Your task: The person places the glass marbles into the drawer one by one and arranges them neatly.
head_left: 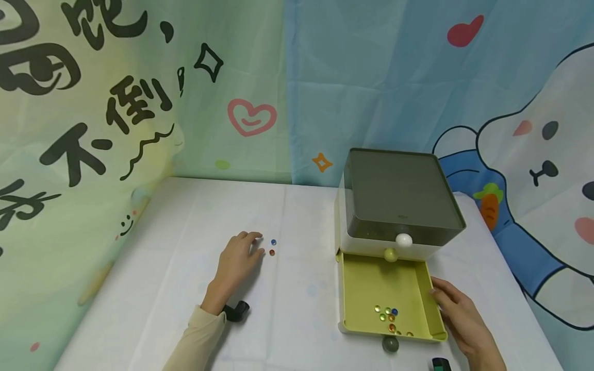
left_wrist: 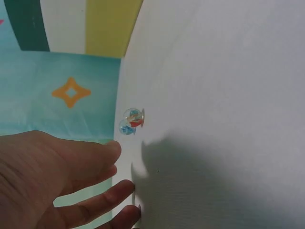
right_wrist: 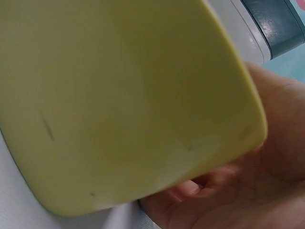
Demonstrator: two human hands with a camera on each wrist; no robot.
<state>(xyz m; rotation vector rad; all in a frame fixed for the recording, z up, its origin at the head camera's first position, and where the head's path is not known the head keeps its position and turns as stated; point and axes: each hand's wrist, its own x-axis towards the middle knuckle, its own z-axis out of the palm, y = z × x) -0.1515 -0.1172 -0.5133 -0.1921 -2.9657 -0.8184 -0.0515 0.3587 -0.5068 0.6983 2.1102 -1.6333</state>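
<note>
My left hand (head_left: pixel 237 258) reaches over the white tabletop, thumb and fingers spread apart with nothing between them. Just beyond its fingertips lie a blue marble (head_left: pixel 273 242) and an orange-red marble (head_left: pixel 271 252). Both marbles look clear with coloured swirls in the left wrist view. On the right, a yellow-green drawer (head_left: pixel 362 281) is pulled out of a small cabinet (head_left: pixel 402 193). Several marbles (head_left: pixel 388 310) lie inside it, toward its front. My right hand (head_left: pixel 464 314) rests against the drawer's right wall, its fingers partly hidden behind the wall in the right wrist view.
The cabinet has a dark grey top and white and yellow-green knobs (head_left: pixel 391 254). A dark knob (head_left: pixel 390 343) sticks out at the drawer's front. Printed cloth (head_left: pixel 362 77) hangs behind the white-covered table (head_left: pixel 297 309). Black wrist devices (head_left: pixel 237 311) sit at both wrists.
</note>
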